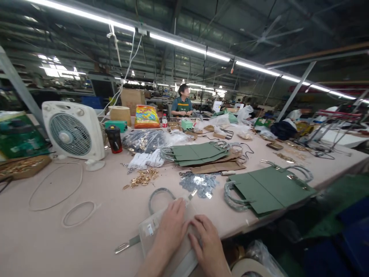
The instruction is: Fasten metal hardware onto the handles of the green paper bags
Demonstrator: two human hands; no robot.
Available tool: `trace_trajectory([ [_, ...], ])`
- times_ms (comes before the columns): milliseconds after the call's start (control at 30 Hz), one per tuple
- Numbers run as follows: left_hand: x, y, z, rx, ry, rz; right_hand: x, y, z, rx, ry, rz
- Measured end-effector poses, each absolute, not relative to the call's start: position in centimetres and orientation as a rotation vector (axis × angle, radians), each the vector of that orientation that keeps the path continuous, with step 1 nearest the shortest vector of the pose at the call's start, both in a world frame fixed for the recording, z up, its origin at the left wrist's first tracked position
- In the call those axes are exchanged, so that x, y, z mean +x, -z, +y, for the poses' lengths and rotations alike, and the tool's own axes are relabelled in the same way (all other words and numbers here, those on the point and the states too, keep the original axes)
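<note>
A pale, greyish bag piece [148,240] lies on the near edge of the table, partly covered by my hands. Its looped handle [161,190] stands out at the far side. Straps with metal fittings stick out left, at the strap end [123,247], and at the top, at the metal clasp [193,194]. My left hand [173,223] rests flat on the piece, fingers stretched forward. Close beside it, my right hand [208,240] touches the piece with bent, spread fingers. Just beyond lies a pile of small grey metal plates [198,182].
Green bag panels with handles [271,188] lie to the right, near the table edge; more green panels [198,154] are stacked ahead. Gold fittings [142,177] form a heap. A white fan [73,130], a dark tumbler [114,139] and a ring of cord [79,213] are left. A person [182,102] sits beyond.
</note>
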State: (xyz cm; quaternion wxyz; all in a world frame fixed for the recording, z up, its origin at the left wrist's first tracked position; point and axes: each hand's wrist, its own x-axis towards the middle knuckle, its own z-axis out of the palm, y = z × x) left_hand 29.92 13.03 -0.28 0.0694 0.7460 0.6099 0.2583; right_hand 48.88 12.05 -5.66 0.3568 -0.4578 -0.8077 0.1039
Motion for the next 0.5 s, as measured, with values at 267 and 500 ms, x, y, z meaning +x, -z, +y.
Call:
trace_trajectory([
  [267, 30.4, 2.7, 14.1, 2.445, -0.750, 1.984, 51.5, 2.8, 15.5, -1.046, -0.488, -2.008],
  [500, 30.1, 4.2, 14.2, 2.635, -0.899, 2.110, 60.9, -4.0, 33.3, -1.533, -0.375, -1.601],
])
